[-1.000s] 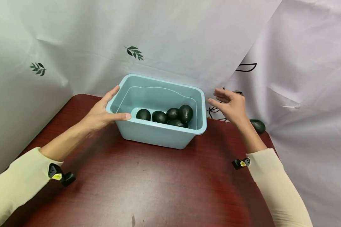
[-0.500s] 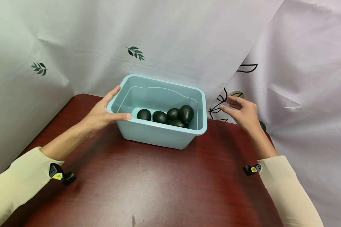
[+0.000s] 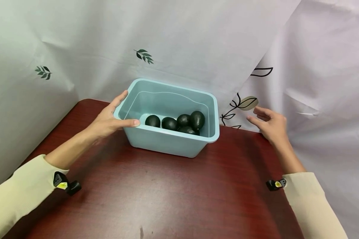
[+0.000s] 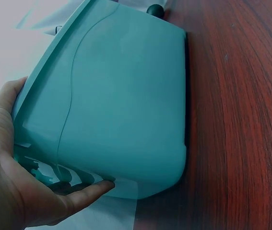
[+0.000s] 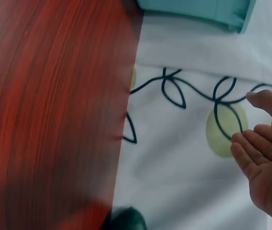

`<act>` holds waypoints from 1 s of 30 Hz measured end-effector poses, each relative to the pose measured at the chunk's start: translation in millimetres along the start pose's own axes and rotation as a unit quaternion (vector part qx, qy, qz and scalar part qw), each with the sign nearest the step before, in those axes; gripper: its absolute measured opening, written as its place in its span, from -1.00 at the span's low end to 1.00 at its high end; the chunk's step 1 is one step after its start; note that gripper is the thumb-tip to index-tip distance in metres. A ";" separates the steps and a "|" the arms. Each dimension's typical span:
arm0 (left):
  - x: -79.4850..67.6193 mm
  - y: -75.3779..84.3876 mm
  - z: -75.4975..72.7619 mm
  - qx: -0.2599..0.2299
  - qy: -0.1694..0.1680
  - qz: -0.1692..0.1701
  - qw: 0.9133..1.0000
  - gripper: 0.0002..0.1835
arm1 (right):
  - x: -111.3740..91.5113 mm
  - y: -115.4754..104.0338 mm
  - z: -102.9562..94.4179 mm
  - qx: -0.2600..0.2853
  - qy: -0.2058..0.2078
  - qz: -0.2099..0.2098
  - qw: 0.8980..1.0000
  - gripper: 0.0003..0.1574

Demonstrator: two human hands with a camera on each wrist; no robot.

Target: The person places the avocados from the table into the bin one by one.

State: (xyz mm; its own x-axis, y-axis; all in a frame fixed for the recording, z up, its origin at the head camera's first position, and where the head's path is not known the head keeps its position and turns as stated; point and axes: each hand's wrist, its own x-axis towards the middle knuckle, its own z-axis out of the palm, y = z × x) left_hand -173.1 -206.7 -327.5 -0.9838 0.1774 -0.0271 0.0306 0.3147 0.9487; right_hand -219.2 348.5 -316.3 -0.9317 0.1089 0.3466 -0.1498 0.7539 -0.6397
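Observation:
A light blue plastic bin (image 3: 164, 141) stands at the back of the table, with several dark green avocados (image 3: 197, 120) lying in its bottom. My left hand (image 3: 107, 118) holds the bin's left end, its thumb on the front rim and its fingers at the far left corner. Seen from the left wrist, that hand (image 4: 25, 187) spans the end wall. To the right of the bin, my right hand (image 3: 272, 124) hovers near the table's right back corner, fingers relaxed and holding nothing. Below it in the right wrist view, one loose avocado (image 5: 128, 219) shows at the table edge; the hand hides it in the head view.
The dark red wooden table (image 3: 167, 192) ends at the back and right against a hanging white cloth (image 3: 197, 43) printed with leaves. A printed beige leaf (image 3: 248, 103) on the cloth is close to the right hand.
My right hand has moved right and slightly down, away from the bin, and now covers the loose avocado in the head view. The left hand, the bin and its avocados stay put.

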 end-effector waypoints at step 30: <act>0.0 -0.1 0.3 -0.013 -0.001 -0.001 1.000 0.22 | 2.8 86.3 -29.4 -0.046 0.017 0.094 0.994 -0.23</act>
State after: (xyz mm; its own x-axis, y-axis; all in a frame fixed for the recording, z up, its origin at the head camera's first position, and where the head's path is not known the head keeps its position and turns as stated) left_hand -173.1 -206.5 -327.7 -0.9834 0.1791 -0.0308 0.0229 0.2901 0.9567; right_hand -225.1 433.0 -350.3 -0.9286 0.2736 0.2506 0.0579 0.7740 -0.6306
